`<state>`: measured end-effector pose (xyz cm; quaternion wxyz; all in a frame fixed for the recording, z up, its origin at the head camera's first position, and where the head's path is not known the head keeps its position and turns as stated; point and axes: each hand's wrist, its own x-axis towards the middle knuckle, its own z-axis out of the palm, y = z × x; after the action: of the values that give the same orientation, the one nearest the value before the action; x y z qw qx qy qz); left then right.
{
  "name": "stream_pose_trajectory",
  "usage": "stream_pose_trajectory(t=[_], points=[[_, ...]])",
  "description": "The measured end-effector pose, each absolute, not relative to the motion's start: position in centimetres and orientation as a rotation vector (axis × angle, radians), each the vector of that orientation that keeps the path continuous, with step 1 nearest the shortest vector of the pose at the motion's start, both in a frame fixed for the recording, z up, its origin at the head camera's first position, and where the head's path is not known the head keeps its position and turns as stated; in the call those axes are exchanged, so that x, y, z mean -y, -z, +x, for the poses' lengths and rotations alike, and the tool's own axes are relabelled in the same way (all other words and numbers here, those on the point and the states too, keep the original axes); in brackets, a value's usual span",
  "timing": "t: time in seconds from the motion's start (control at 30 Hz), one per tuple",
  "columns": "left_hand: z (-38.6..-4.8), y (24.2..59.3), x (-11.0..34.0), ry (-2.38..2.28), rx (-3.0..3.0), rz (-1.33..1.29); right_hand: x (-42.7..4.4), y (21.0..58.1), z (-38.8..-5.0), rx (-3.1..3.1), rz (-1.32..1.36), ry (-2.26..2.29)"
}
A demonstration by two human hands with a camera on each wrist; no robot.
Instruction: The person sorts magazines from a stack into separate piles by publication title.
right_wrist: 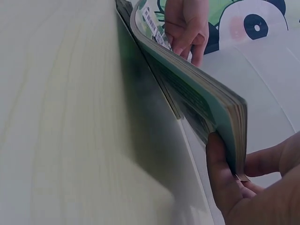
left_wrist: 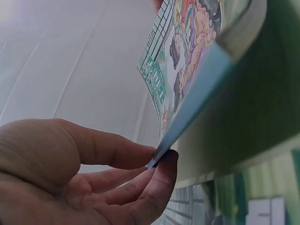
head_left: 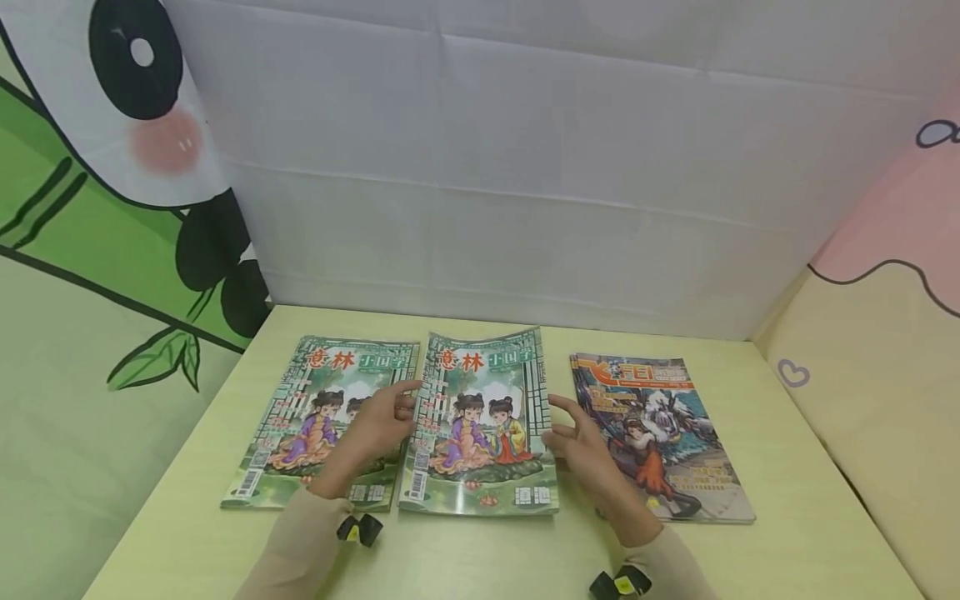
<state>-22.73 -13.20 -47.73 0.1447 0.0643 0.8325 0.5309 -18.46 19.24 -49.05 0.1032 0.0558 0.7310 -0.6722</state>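
Observation:
Between my two hands is a green magazine (head_left: pixel 491 425) with two cartoon children on its cover, held above the table. My left hand (head_left: pixel 381 427) pinches its spine edge between thumb and fingers, as the left wrist view shows at the blue-green spine (left_wrist: pixel 197 101). On the opposite side, my right hand (head_left: pixel 588 450) grips the page edge, with the thumb on one face and fingers on the other in the right wrist view. A matching green magazine (head_left: pixel 262 446) lies on the table at the left, partly hidden by my left hand and forearm.
At the right lies a stack of magazines with an orange-titled fantasy cover (head_left: pixel 678 425), close to my right hand. All are on a pale yellow table (head_left: pixel 795 517). A white cloth wall (head_left: pixel 525 167) rises behind, and cartoon-printed cloth (head_left: pixel 97 275) hangs at the sides.

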Motion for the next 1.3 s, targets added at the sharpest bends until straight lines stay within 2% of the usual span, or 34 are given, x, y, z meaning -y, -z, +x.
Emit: stream_pose_trajectory(t=[0.47, 0.87, 1.07, 1.3], points=[[-22.9, 45.7, 17.7, -1.483, -2.441, 0.213, -14.4, 48.3, -18.9, -2.087, 0.121, 2.101], [-23.1, 44.9, 21.7, -1.393, -2.528, 0.074, -9.1, 48.7, -19.1, -2.085, 0.052, 2.114], [-23.3, 44.9, 23.8, -1.360, -2.546, 0.083, -6.8, 48.8, -19.3, -2.087, 0.004, 2.126], [-23.7, 45.6, 25.9, -1.329, -2.523, -0.031, -4.5, 48.9, -19.5, -2.067, -0.027, 2.139]])
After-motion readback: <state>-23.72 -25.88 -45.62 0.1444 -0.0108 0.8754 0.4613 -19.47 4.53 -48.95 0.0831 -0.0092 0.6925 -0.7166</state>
